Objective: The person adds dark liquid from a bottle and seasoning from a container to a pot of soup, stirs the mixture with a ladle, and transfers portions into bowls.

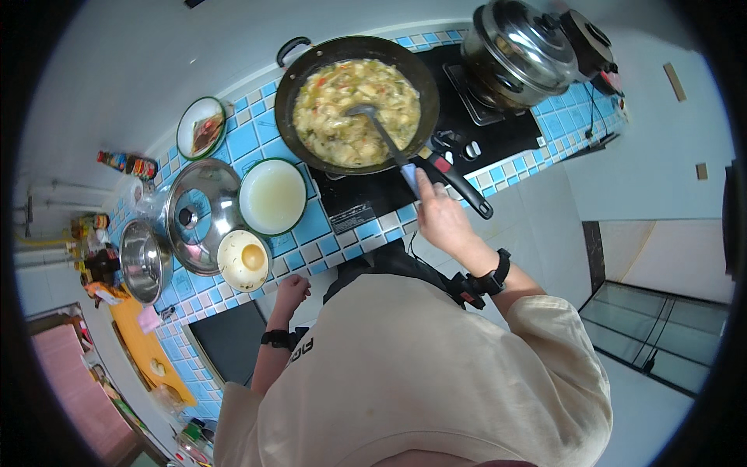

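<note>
My right hand (439, 213) grips the light purple handle of a ladle (382, 129), whose dark bowl lies in a chunky, soupy stew (356, 111). The stew, with yellow-green and red bits, fills much of a large dark wok (429, 102) on the black cooktop (373, 195). The wok's long black handle (467, 190) passes just beside my right hand. My left hand (293, 292) hangs at the counter's front edge with its fingers curled and nothing seen in it. Nearest to it is a small bowl (233, 262) with a yellowish round area in its middle.
Left of the wok stand a bowl of pale liquid (272, 197), a glass lid (201, 257), a steel bowl (137, 262), a plate (185, 128) with a brownish-red item and a sauce bottle (128, 164). A lidded steel pot (513, 52) occupies the right burner. A yellow cutting board (137, 333) lies far left.
</note>
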`<state>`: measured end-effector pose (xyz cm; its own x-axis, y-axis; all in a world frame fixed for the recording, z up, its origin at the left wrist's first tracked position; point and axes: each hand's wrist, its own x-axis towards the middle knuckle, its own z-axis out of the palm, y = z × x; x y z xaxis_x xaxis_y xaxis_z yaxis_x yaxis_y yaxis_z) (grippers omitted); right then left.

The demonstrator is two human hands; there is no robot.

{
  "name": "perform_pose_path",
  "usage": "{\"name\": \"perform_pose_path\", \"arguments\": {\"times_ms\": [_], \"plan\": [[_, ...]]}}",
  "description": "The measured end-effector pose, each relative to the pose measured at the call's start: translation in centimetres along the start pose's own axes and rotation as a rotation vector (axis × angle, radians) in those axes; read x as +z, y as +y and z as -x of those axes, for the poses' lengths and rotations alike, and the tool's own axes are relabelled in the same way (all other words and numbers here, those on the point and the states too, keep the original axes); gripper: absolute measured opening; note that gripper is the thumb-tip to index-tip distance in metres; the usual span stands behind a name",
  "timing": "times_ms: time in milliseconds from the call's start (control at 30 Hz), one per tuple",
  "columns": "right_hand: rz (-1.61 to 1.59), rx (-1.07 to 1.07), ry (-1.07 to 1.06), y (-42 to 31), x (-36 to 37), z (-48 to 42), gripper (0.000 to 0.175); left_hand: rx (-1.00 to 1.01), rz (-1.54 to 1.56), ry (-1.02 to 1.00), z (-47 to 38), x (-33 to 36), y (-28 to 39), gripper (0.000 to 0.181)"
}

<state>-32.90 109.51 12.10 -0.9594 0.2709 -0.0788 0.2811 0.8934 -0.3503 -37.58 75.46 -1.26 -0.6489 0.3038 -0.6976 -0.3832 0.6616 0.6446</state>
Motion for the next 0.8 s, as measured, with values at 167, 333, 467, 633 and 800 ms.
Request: {"name": "perform_pose_path", "arguments": {"times_ms": [167,333,467,633,800], "plan": [[-0.182,-0.090,-0.030,1.4,-1.0,2.8,0.056,-0.051,-0.013,0.010,0.1,0.7,1.6,0.020],[-0.318,-0.059,0.182,7.1,-5.1,5.1,0.030,-0.087,-0.007,0.020,0.8,1.4,1.7,0.020],[-0.287,0.128,0.281,15.4,-6.6,1.9,0.020,-0.095,-0.022,0.016,1.0,2.3,2.7,0.019],[0.033,-0.267,0.028,21.0,-0.9,-4.7,0.029,-0.102,0.032,0.072,2.5,3.3,4.0,0.019],[0.124,-0.432,-0.124,20.5,3.0,-9.7,0.029,-0.142,0.140,0.174,5.8,5.8,5.2,0.017]]}}
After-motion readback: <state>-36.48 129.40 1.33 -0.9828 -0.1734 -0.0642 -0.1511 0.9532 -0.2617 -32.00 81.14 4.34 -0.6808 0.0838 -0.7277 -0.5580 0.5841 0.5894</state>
